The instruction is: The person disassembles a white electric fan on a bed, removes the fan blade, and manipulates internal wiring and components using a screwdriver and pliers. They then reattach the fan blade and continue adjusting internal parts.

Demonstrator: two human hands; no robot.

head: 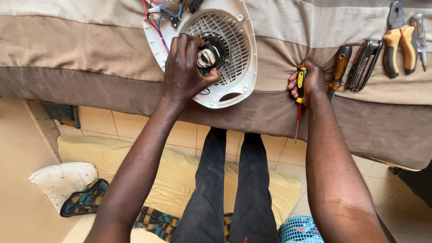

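In front of you is a bench [81, 58] draped in a cloth of beige, tan and brown bands that hangs over its near edge. On it lies a white fan housing [243, 67] with a grille, a black hub and red and blue wires. To its right, side by side, lie an orange-handled screwdriver [338, 67], a set of folding keys [364, 65], orange-handled pliers [399, 40] and a clear-handled tester screwdriver [420, 38].

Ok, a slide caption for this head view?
Left hand grips the fan motor; right hand holds a screwdriver.
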